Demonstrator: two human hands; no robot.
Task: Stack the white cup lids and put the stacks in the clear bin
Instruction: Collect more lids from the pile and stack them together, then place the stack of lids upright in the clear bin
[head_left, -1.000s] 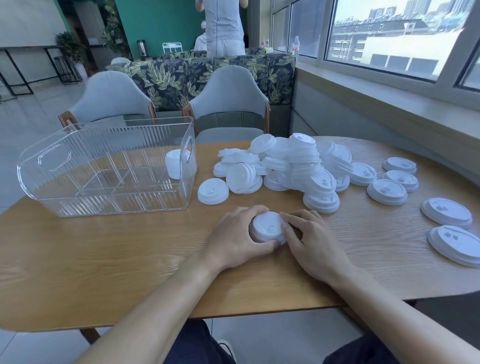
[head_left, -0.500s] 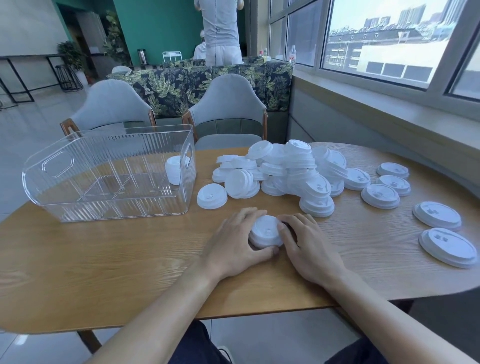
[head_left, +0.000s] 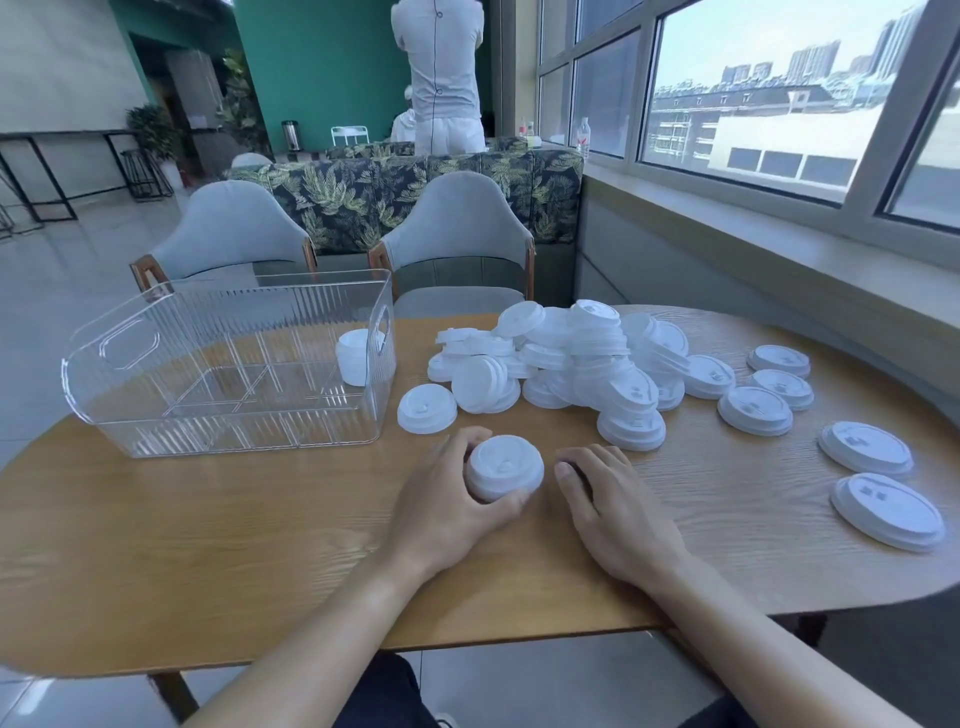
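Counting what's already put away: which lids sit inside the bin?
Only the short lid stack inside the clear bin, against its right end wall; all others lie on the table.

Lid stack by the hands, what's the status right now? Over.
Left hand grips lid stack on table. Right hand beside it, apart, holding nothing. Clear bin holds one stack. Path to bin clear.

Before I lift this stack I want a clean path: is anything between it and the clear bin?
Nothing visible. The stack in the left hand has bare table toward the clear bin, whose top is open.
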